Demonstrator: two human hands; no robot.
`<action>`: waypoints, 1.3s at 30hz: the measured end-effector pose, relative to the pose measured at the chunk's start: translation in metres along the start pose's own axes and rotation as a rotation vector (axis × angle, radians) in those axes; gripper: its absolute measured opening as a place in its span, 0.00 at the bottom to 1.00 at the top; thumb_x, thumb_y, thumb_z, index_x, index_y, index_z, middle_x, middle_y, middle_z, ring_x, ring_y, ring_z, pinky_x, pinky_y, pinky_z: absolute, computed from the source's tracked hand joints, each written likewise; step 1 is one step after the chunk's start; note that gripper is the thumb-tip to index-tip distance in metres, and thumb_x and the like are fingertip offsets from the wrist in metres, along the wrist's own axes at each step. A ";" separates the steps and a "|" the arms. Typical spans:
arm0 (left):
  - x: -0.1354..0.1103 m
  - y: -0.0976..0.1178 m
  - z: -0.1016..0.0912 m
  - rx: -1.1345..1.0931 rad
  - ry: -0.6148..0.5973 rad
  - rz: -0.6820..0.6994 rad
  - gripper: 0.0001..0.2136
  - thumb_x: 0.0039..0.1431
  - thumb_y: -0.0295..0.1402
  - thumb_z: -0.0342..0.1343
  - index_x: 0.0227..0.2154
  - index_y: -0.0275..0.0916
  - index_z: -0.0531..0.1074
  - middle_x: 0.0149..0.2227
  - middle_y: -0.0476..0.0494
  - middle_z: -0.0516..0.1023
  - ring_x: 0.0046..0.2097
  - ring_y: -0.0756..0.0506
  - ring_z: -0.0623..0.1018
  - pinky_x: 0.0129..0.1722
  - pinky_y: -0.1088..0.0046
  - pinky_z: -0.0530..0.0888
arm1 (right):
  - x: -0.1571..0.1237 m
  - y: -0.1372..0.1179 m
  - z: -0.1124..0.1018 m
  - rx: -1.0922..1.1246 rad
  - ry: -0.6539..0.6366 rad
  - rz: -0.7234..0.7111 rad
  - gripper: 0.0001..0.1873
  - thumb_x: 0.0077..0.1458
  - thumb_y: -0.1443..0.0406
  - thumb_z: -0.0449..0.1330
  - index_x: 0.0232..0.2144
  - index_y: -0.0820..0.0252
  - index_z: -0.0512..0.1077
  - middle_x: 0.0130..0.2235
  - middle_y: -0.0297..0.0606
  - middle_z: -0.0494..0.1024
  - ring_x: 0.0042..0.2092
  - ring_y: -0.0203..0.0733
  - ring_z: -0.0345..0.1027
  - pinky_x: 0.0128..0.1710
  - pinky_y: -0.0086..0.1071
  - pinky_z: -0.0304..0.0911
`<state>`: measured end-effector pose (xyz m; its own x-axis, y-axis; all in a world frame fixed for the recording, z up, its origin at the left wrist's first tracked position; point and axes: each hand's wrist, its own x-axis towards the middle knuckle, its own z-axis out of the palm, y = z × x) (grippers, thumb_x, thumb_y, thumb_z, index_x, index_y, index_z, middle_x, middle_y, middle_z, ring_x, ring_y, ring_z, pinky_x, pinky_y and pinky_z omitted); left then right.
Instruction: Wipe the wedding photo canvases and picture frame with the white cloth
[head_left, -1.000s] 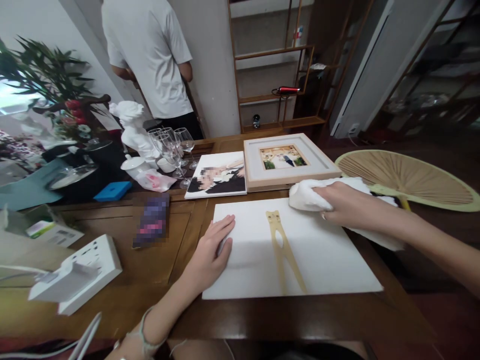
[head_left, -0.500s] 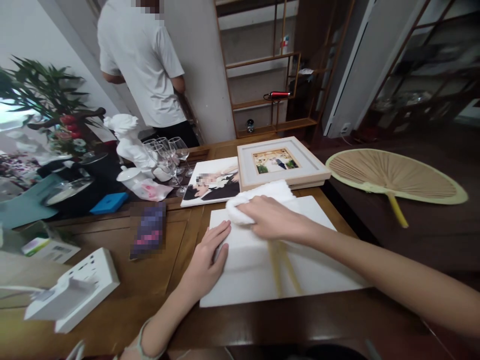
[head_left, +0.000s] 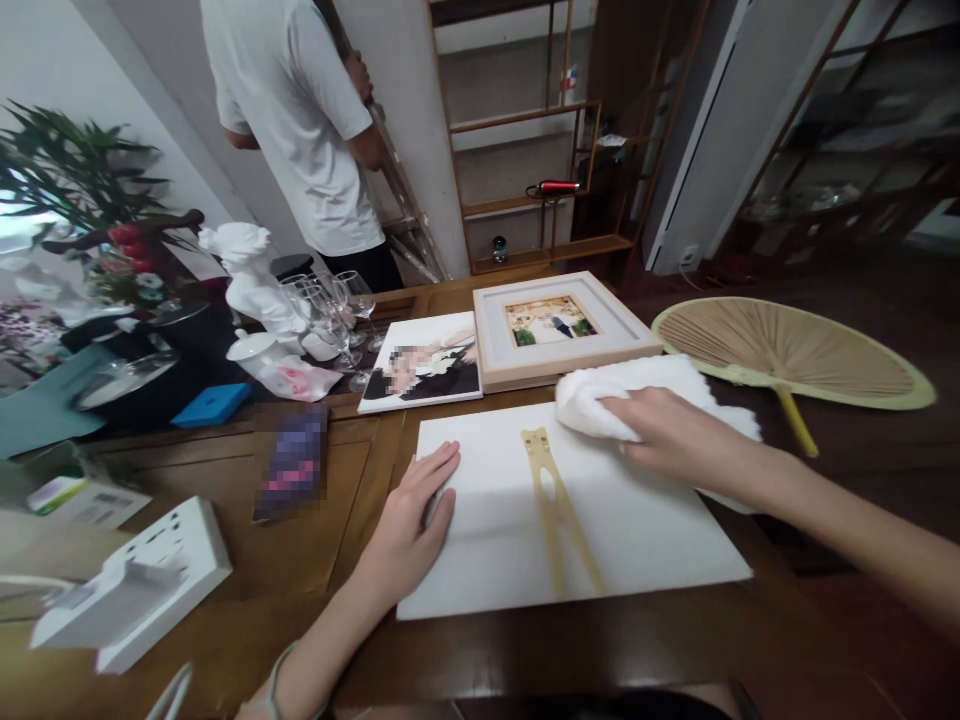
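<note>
A white picture panel [head_left: 480, 560] lies on the wooden table, with a yellowish fold-out stand [head_left: 541, 465] attached to its upward side; the stand's two legs spread toward me. My left hand [head_left: 412, 525] rests on the panel's left edge, fingers stretched out and pressing nothing else. At the panel's upper right, my right hand [head_left: 660, 435] is closed around a bunched white towel [head_left: 596, 405]. Part of the towel spreads out beyond that hand, past the panel's right edge. The fingertips of my right hand are hidden in the cloth.
Behind the panel are a couple's photo print [head_left: 427, 365] and a framed photo [head_left: 559, 325]. Wine glasses [head_left: 349, 310] and a white bust [head_left: 247, 275] stand back left. A power strip [head_left: 161, 575] sits left, a palm-leaf fan [head_left: 787, 350] right. Someone in a white shirt [head_left: 300, 130] stands beyond.
My right hand has slid the towel rightward across the panel, uncovering the top of the yellowish stand. My left hand has stayed put. The person behind has shifted, and a ladder shows beside them.
</note>
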<state>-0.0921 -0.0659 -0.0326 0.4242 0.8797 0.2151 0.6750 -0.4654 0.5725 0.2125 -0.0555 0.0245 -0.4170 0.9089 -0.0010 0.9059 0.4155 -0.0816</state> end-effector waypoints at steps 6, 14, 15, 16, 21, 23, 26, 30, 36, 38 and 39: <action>0.001 0.003 -0.001 0.008 0.004 -0.005 0.18 0.60 0.32 0.45 0.52 0.40 0.65 0.58 0.42 0.64 0.60 0.43 0.62 0.60 0.53 0.54 | -0.029 0.025 -0.003 0.034 0.020 -0.090 0.13 0.41 0.79 0.50 0.27 0.59 0.66 0.30 0.42 0.71 0.33 0.46 0.66 0.32 0.34 0.57; 0.000 0.002 -0.001 0.016 0.015 0.019 0.18 0.60 0.32 0.46 0.53 0.42 0.65 0.57 0.42 0.65 0.60 0.42 0.62 0.60 0.53 0.55 | 0.001 0.020 0.033 0.038 0.187 -0.421 0.13 0.42 0.74 0.55 0.34 0.63 0.72 0.59 0.52 0.58 0.62 0.54 0.40 0.58 0.55 0.39; 0.000 0.002 -0.001 0.018 0.015 0.022 0.18 0.60 0.32 0.46 0.53 0.42 0.65 0.57 0.43 0.65 0.60 0.42 0.62 0.60 0.53 0.55 | 0.004 0.020 0.034 0.038 0.181 -0.413 0.15 0.42 0.75 0.54 0.35 0.64 0.72 0.59 0.53 0.58 0.63 0.53 0.38 0.58 0.56 0.38; 0.000 0.002 -0.001 0.017 0.018 0.023 0.18 0.60 0.32 0.46 0.53 0.42 0.65 0.57 0.43 0.65 0.60 0.42 0.62 0.60 0.53 0.55 | 0.004 0.019 0.035 0.046 0.175 -0.400 0.17 0.42 0.75 0.53 0.36 0.65 0.72 0.58 0.53 0.59 0.63 0.52 0.38 0.58 0.56 0.38; 0.001 0.002 -0.001 0.009 0.020 0.013 0.18 0.59 0.31 0.46 0.52 0.43 0.65 0.57 0.43 0.65 0.60 0.42 0.62 0.60 0.53 0.56 | -0.030 0.001 0.026 0.147 0.093 -0.413 0.15 0.44 0.73 0.54 0.36 0.61 0.73 0.59 0.50 0.60 0.63 0.51 0.39 0.58 0.56 0.39; 0.001 0.002 0.000 0.009 0.020 0.008 0.18 0.60 0.31 0.46 0.52 0.43 0.65 0.57 0.43 0.65 0.60 0.42 0.62 0.60 0.53 0.54 | -0.056 -0.010 0.022 0.197 0.027 -0.416 0.18 0.42 0.74 0.55 0.36 0.55 0.74 0.60 0.41 0.57 0.62 0.51 0.39 0.59 0.55 0.41; 0.001 0.002 0.001 0.008 0.024 0.005 0.18 0.60 0.31 0.46 0.52 0.42 0.65 0.58 0.43 0.64 0.60 0.43 0.61 0.61 0.54 0.53 | -0.090 -0.020 0.022 0.269 -0.047 -0.439 0.18 0.40 0.73 0.56 0.31 0.45 0.75 0.60 0.29 0.56 0.61 0.52 0.41 0.59 0.52 0.44; 0.000 0.002 0.001 0.007 0.026 0.013 0.18 0.59 0.31 0.46 0.53 0.42 0.65 0.57 0.43 0.65 0.60 0.43 0.62 0.61 0.54 0.53 | -0.104 -0.020 0.024 0.334 -0.061 -0.429 0.19 0.39 0.71 0.56 0.29 0.39 0.75 0.58 0.20 0.57 0.61 0.50 0.44 0.57 0.46 0.53; 0.000 0.001 0.001 -0.002 0.026 0.014 0.18 0.60 0.30 0.45 0.53 0.41 0.65 0.57 0.42 0.65 0.60 0.43 0.63 0.61 0.53 0.53 | -0.056 -0.008 0.014 0.330 -0.022 -0.252 0.20 0.37 0.74 0.51 0.34 0.55 0.73 0.60 0.38 0.57 0.61 0.54 0.44 0.55 0.51 0.55; 0.000 0.002 0.000 0.000 0.018 0.009 0.18 0.60 0.30 0.45 0.52 0.40 0.65 0.57 0.42 0.65 0.59 0.44 0.63 0.61 0.53 0.53 | -0.034 -0.004 0.014 0.331 0.016 -0.245 0.18 0.40 0.74 0.50 0.33 0.56 0.72 0.58 0.40 0.60 0.61 0.54 0.44 0.55 0.53 0.53; 0.000 0.002 -0.001 0.001 0.015 0.005 0.18 0.60 0.30 0.45 0.52 0.40 0.65 0.57 0.42 0.65 0.59 0.44 0.63 0.61 0.53 0.53 | -0.025 -0.003 0.015 0.325 0.029 -0.249 0.18 0.41 0.75 0.49 0.33 0.56 0.72 0.57 0.40 0.63 0.61 0.53 0.44 0.55 0.53 0.52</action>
<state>-0.0908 -0.0667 -0.0307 0.4186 0.8786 0.2300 0.6735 -0.4702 0.5704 0.2195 -0.0801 0.0094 -0.6138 0.7848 0.0862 0.7053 0.5941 -0.3868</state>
